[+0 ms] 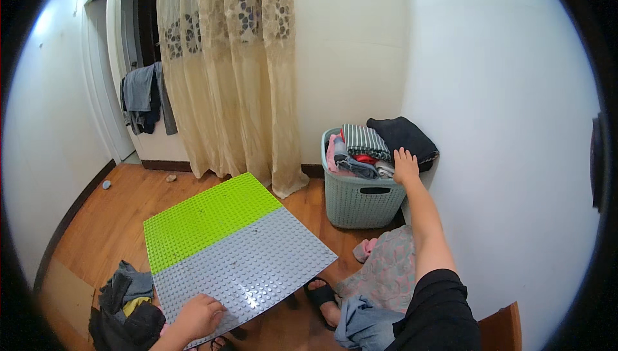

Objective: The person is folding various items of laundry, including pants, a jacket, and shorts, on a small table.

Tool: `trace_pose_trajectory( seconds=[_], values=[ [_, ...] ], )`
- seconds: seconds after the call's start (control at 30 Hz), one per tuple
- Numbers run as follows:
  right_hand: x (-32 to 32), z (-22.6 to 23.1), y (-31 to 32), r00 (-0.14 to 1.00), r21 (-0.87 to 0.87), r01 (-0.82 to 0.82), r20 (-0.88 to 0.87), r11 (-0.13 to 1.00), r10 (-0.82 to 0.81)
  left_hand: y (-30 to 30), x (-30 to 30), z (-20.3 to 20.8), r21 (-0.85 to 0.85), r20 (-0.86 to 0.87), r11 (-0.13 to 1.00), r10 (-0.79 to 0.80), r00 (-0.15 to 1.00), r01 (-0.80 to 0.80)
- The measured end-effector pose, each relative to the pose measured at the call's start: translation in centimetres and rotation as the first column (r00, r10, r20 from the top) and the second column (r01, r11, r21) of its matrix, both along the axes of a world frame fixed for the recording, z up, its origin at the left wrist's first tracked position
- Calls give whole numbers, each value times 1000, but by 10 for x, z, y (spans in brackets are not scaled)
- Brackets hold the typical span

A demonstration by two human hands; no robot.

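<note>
My right hand (405,165) reaches out with its fingers spread, at the edge of a black folded garment (405,137) on top of a full laundry basket (360,199). Whether the fingertips touch the cloth is hard to tell. Beside that garment in the basket lie a striped folded garment (365,142), a blue denim piece (357,167) and some red and pink cloth. My left hand (201,315) rests with curled fingers at the near edge of a studded board (235,267), half lime green and half grey; anything inside those fingers is hidden.
Dark and yellow clothes (129,306) lie heaped on the floor at the left. A patterned cloth (386,264) and jeans (364,325) are at the right, by my sandalled foot (322,296). A beige curtain (225,93) hangs behind; a white wall (515,158) bounds the right side.
</note>
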State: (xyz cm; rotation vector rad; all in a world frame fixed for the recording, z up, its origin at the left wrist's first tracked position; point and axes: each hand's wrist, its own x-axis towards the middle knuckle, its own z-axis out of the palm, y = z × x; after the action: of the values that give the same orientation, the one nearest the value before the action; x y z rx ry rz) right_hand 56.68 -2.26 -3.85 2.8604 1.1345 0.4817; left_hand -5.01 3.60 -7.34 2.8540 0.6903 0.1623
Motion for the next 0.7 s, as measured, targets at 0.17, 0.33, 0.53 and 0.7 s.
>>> trace_pose_trajectory(
  seconds=[0.17, 0.33, 0.53, 0.7],
  values=[
    [1, 6, -1, 1000, 20, 9, 29, 1000, -9, 4, 18, -18, -49, 100, 997, -49, 994, 54],
    [-7, 63, 38, 968, 51, 194, -169, 980, -183, 46, 44, -21, -124, 113, 984, -117, 987, 130],
    [15, 54, 45, 961, 88, 272, -85, 958, -265, 90, 72, -35, -24, 262, 971, -225, 938, 239],
    [7, 51, 35, 956, 96, 262, -162, 960, -244, 75, 45, -33, 9, 181, 971, -236, 955, 238]
  ],
)
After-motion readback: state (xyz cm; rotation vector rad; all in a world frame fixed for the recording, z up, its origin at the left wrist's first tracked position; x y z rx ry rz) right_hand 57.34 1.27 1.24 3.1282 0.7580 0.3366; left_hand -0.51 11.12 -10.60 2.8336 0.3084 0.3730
